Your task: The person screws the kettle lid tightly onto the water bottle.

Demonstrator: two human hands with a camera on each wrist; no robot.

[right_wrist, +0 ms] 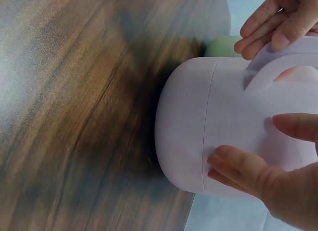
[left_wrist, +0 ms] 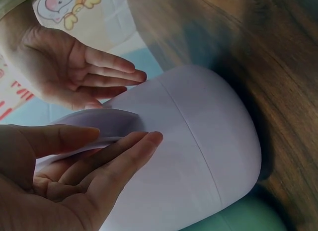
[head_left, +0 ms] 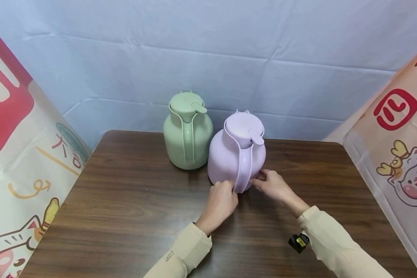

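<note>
A lilac vacuum jug [head_left: 224, 154] with a flat lid [head_left: 243, 125] and a thumb lever stands upright on the table. My left hand [head_left: 221, 200] holds the lower part of its handle [head_left: 244, 166], thumb on one side and fingers on the other. On the jug's right side, near the base, my right hand [head_left: 275, 187] has its extended fingers [right_wrist: 238, 161] at the body, the thumb apart from them. A matching green vacuum jug [head_left: 187, 135] stands just behind and left of the lilac one, partly hidden in both wrist views.
The brown wooden table [head_left: 125, 200] has its back edge close behind both jugs. A pale cloth wall [head_left: 160, 69] hangs beyond it, with printed cartoon sheets on the left and right [head_left: 410, 154]. A small black device [head_left: 299, 242] is at the right cuff.
</note>
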